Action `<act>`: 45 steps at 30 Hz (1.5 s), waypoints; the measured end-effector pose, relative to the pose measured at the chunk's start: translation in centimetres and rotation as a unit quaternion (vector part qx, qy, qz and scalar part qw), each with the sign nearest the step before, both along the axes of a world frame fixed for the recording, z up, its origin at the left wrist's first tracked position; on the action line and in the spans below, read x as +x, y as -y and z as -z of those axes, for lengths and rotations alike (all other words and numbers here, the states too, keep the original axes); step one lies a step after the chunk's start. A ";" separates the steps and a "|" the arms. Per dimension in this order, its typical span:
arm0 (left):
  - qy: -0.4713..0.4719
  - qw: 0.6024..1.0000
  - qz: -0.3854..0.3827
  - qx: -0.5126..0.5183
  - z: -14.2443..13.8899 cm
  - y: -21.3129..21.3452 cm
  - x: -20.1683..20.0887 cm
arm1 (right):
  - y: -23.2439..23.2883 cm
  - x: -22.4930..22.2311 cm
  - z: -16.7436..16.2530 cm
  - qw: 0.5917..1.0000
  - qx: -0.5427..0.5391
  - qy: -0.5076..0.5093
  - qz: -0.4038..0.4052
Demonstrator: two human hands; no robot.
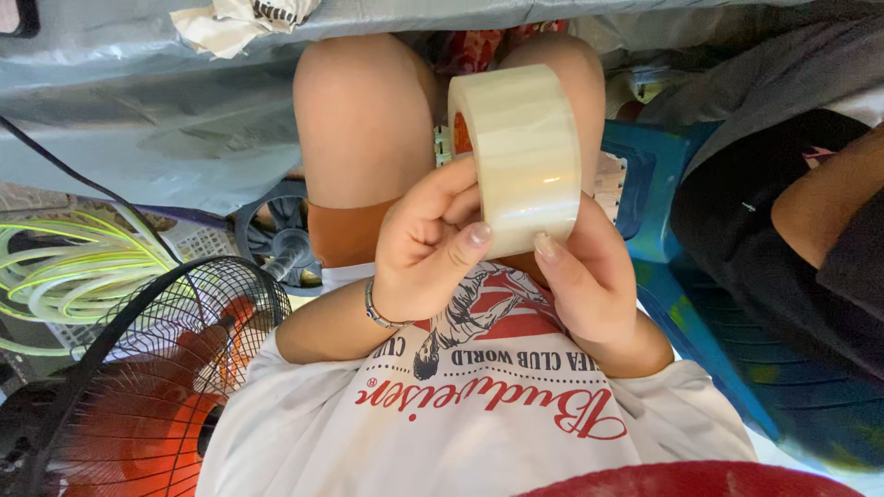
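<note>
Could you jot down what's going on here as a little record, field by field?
Held: tape roll, clear, wide, in both hands
Left hand: grips the roll's lower edge, thumb on the tape
Right hand: supports the roll from the other side, thumb on its face
Wrist: bracelet on the left
Nearby: fan with red blades; blue stool; pale tubing; another person's arm

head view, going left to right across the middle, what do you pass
coiled pale green tubing → fan with orange blades → left hand → roll of clear tape → right hand → blue plastic chair → another person's dark clothing
</note>
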State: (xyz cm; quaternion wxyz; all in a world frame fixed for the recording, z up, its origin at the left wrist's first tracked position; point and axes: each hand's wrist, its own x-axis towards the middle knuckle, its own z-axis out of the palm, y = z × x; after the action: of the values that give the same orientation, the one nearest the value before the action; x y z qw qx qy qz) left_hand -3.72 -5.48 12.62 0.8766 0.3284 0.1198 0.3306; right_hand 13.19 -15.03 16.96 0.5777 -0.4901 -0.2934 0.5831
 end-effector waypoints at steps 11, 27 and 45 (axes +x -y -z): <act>-0.043 0.992 0.008 0.119 -0.8 0.2 -0.5 | 1.4 -0.8 -0.7 0.997 0.034 -0.047 0.042; -0.151 0.952 -0.019 0.266 -2.0 -1.0 -0.7 | 0.5 -0.7 -2.2 0.995 -0.052 -0.069 0.049; -0.164 0.952 -0.022 0.259 -1.5 -0.6 -0.3 | -0.2 -0.5 -1.8 0.996 -0.046 -0.048 0.059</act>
State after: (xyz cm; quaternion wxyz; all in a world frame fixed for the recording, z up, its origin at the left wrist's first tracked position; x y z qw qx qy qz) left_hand -4.00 -4.88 14.16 0.7222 0.5911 0.1793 0.3113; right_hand 12.69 -14.80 18.74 0.6012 -0.5044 -0.2088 0.5837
